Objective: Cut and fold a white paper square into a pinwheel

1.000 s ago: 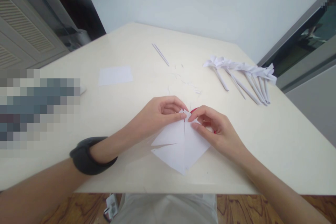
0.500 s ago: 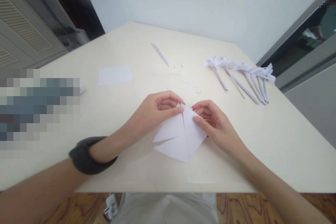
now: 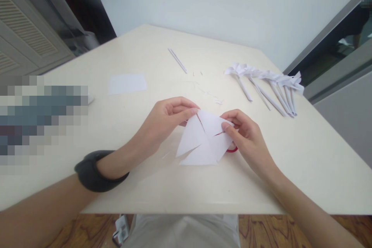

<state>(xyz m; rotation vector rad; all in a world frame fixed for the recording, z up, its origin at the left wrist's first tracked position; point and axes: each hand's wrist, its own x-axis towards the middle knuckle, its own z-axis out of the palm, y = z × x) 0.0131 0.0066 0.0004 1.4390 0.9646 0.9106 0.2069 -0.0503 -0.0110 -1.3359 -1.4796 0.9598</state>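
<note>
A white square of paper (image 3: 203, 139), cut in from its corners into triangular flaps, is held tilted above the cream table (image 3: 145, 186). My left hand (image 3: 165, 120) pinches its upper left flap between thumb and fingers. My right hand (image 3: 244, 137) pinches its right side, thumb on top. A red object (image 3: 231, 150), mostly hidden, shows just under the paper by my right hand. A dark band sits on my left wrist.
Several finished white paper pinwheels on rolled sticks (image 3: 267, 81) lie at the right back of the table. A small white sheet (image 3: 127, 83) lies at the left, a thin paper stick (image 3: 177, 60) further back, and paper scraps (image 3: 213, 97) near the middle.
The paper has been lifted and turned, its lower point rising off the table. My right hand has shifted to the right edge and now grips it there.
</note>
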